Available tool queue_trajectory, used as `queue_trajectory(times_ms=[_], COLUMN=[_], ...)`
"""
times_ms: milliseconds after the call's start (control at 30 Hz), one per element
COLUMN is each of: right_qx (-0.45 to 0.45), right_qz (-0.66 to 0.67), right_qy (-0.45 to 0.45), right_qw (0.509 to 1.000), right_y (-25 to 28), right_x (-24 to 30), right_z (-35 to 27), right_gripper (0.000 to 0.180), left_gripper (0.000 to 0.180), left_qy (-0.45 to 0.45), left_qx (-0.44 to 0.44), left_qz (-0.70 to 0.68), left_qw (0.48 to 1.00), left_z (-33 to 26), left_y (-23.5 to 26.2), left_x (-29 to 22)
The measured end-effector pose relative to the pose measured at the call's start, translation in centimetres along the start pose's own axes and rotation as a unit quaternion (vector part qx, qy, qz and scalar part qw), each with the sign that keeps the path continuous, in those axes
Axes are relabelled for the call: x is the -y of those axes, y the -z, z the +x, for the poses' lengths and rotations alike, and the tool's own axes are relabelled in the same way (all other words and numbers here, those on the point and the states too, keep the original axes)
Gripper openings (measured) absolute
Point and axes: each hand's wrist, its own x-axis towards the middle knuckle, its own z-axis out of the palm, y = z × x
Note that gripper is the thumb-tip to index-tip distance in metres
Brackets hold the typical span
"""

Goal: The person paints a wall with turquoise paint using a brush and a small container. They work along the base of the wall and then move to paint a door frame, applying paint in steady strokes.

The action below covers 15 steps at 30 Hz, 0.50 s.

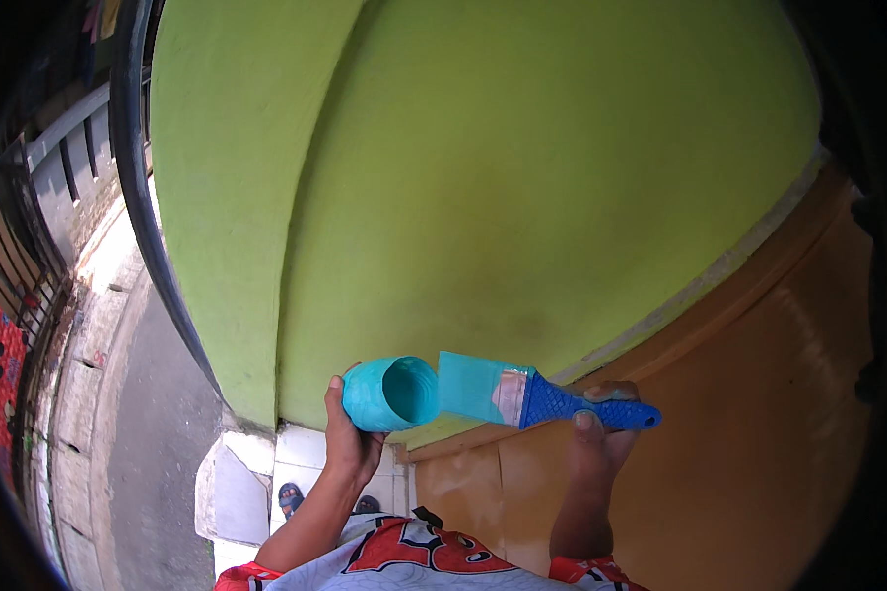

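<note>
My left hand [348,433] is wrapped round a turquoise cup-like container [367,394], tilted so that its round mouth faces right. The inside of the container is turquoise too. In my right hand [604,424] is a wide paintbrush, gripped by its blue textured handle [562,399]. Turquoise paint coats the flat bristles [468,386], and some smears the metal band. The bristle end points left, close beside the container's mouth. Both hands are held in front of a green wall [562,197].
Brown-orange tiles [710,443] cover the lower wall at right, below a pale ledge. White floor tiles [301,448] and a white block [235,488] lie below left. A paved lane [163,424] runs along the left, with a railing [30,251] beyond. My sandalled foot [290,497] shows below.
</note>
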Motion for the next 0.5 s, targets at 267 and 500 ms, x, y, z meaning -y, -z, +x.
queue_trajectory(times_ms=[267,500], right_qx=[0.391,0.185], right_qz=[-0.164,0.038], right_qy=[0.188,-0.011], right_qw=[0.886,0.982], right_y=[-0.8,-0.6], right_x=[0.3,-2.4], right_z=[1.8,1.3], right_gripper=[0.023,0.023], left_gripper=[0.064,0.056], left_qy=[0.029,0.027], left_qx=[-0.008,-0.057], left_qz=[-0.007,-0.019], left_qw=[1.000,0.998], left_z=[0.3,0.4], left_y=[0.3,0.6], left_x=[-0.2,-1.1])
